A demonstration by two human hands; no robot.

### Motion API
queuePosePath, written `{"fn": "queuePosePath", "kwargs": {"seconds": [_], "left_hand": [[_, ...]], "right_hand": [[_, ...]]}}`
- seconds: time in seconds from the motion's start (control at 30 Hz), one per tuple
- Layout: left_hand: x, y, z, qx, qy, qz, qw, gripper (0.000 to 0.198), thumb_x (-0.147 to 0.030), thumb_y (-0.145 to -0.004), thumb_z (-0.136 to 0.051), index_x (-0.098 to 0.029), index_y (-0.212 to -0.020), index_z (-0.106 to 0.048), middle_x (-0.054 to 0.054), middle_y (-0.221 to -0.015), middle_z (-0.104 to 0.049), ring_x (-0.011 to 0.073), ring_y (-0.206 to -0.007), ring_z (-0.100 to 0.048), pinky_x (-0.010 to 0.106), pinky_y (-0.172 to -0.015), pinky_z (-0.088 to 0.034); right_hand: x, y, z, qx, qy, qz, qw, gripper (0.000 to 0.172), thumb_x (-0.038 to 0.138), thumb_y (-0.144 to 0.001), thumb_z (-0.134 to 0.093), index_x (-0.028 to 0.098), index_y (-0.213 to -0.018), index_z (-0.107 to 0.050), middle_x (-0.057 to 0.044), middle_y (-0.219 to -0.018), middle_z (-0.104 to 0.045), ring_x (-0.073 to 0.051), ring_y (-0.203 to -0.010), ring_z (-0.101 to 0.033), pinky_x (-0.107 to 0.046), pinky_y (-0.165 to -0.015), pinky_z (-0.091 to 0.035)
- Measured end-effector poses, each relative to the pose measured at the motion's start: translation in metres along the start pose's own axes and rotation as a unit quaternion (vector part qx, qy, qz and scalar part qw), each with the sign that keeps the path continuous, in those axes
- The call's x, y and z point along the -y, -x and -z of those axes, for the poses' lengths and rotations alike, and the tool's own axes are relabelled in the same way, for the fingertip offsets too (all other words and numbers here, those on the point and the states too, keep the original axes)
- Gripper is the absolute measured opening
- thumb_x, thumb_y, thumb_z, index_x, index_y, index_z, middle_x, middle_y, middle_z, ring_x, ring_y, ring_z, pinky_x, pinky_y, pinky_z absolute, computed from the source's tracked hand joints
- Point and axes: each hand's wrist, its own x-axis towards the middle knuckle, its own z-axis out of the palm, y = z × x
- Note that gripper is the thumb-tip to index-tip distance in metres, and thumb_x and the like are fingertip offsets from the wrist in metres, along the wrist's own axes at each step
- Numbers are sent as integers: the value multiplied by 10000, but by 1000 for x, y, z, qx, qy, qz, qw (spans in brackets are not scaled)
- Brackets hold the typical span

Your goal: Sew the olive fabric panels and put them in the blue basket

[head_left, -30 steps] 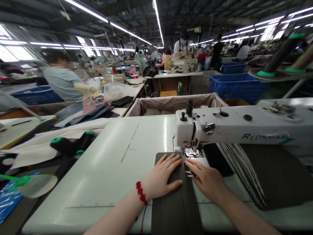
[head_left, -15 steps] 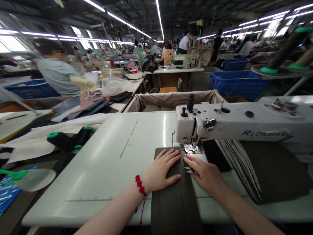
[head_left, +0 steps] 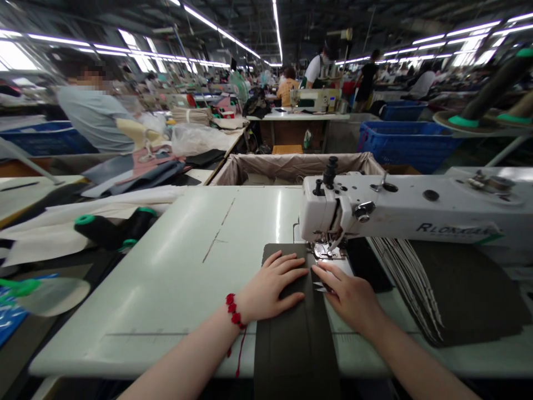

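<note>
My left hand [head_left: 277, 284] lies flat with fingers spread on a dark olive-grey fabric piece [head_left: 291, 350], which runs from the table's front edge up beside the presser foot. My right hand [head_left: 352, 294] is curled at the fabric's right edge, with its fingertips just in front of the presser foot [head_left: 328, 251]. Small thread snips [head_left: 320, 287] are held in this hand; their pointed blades stick out to the left over the fabric, and the rest is hidden in the palm. The white sewing machine head [head_left: 320, 208] stands right above and beyond the fingertips.
A stack of dark fabric pieces [head_left: 466, 294] with pale edges lies right of my right arm, beside a black flat object [head_left: 368, 264]. Thread cones [head_left: 97, 230] lie left of the pale tabletop [head_left: 166, 289]. Behind it stands a cloth-lined bin [head_left: 250, 161]. A co-worker [head_left: 94, 114] sits at left.
The fabric has slid slightly forward past the presser foot, with my left hand still flat on it. My right hand stays by the edge with the snips. The view has shifted a little.
</note>
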Motion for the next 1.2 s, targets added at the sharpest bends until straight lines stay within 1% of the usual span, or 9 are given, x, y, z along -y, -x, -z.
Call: {"fn": "queuePosePath", "kwargs": {"seconds": [0.17,0.33,0.4,0.57,0.7,1.2], "left_hand": [[-1,0,1,-9,3,2,1000,491,-409,-904,-574,-302,-1364,-438,27,-1434,-402,246,-1345,-311,477,-1156,-184],[-1,0,1,-16,6,15,1000,475,-401,-903,-576,-297,-1352,-458,48,-1414,-401,269,-1279,-360,465,-1095,-285],[-2,0,1,-17,6,20,1000,470,-393,-903,-578,-301,-1349,-460,49,-1393,-413,269,-1250,-382,459,-1076,-304],[-2,-1,0,-21,8,23,999,444,-390,-909,-567,-302,-1335,-476,58,-1340,-438,270,-1209,-406,448,-1047,-322],[-2,-2,-1,-24,4,25,999,427,-379,-916,-555,-303,-1331,-485,67,-1298,-459,273,-1177,-426,440,-1022,-347],[-1,-3,-2,-22,-9,32,999,393,-335,-937,-528,-303,-1326,-484,63,-1288,-463,266,-1170,-425,433,-1009,-354]], "right_hand": [[0,0,1,4,-3,1,1000,600,117,-845,-485,323,-1401,-396,16,-1446,-433,-191,-1168,-549,-339,-895,-501],[0,-1,1,3,-8,-2,1000,595,118,-847,-488,317,-1400,-398,18,-1443,-435,-190,-1168,-548,-342,-899,-499],[0,-1,1,2,-8,-3,1000,598,113,-846,-488,319,-1400,-396,20,-1440,-438,-188,-1159,-554,-341,-890,-503],[0,0,2,-3,-3,0,1000,569,135,-859,-498,313,-1393,-412,1,-1425,-458,-188,-1136,-570,-325,-855,-512],[0,-1,3,-3,-4,0,1000,555,141,-867,-495,304,-1392,-418,-6,-1432,-451,-193,-1142,-567,-332,-867,-509],[1,0,3,-3,-1,1,1000,553,131,-862,-483,306,-1383,-429,-3,-1433,-452,-186,-1141,-566,-320,-855,-508]]}}
